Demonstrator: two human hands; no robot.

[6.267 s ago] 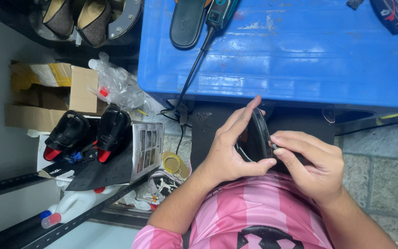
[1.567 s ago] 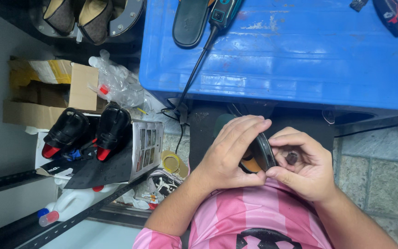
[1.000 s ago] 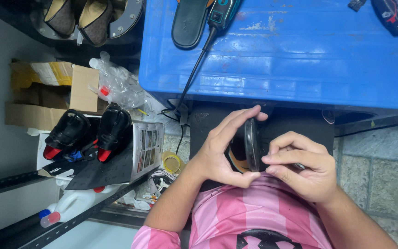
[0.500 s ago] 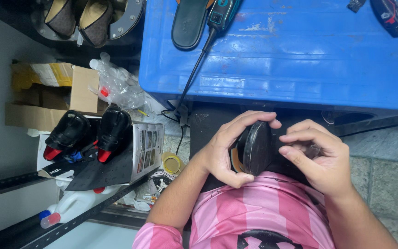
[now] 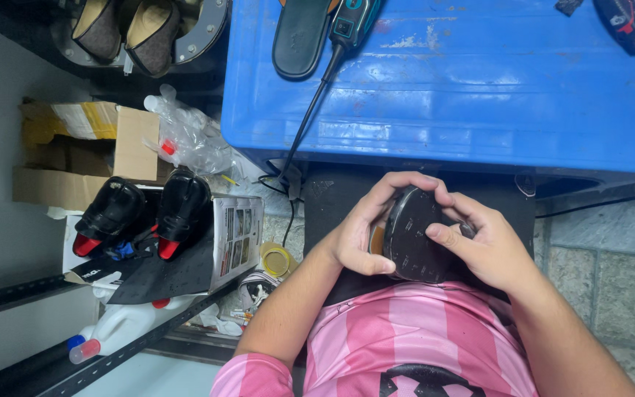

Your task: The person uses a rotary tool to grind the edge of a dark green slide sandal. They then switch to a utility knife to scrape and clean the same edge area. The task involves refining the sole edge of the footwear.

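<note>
Blue table [image 5: 479, 95] | cardboard box [image 5: 75, 158] left | left hand [image 5: 358, 239], right hand [image 5: 490, 246] grip black sole [image 5: 417, 235]

surface: blue worktop [image 5: 479, 95], scuffed | far left edge: black sole [image 5: 300, 37] | just right of sole: teal corded tool [image 5: 349, 26] | far right corner: black-red tool [image 5: 626, 22]

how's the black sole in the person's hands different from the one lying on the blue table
The black sole in the hands is gripped by the left hand and right hand above the lap, bottom face towards the camera, partly hidden by fingers. The dark sole on the table lies flat and untouched on the blue table, beside a corded power tool, its top end cut off by the frame. Both are dark with rounded ends.
</note>
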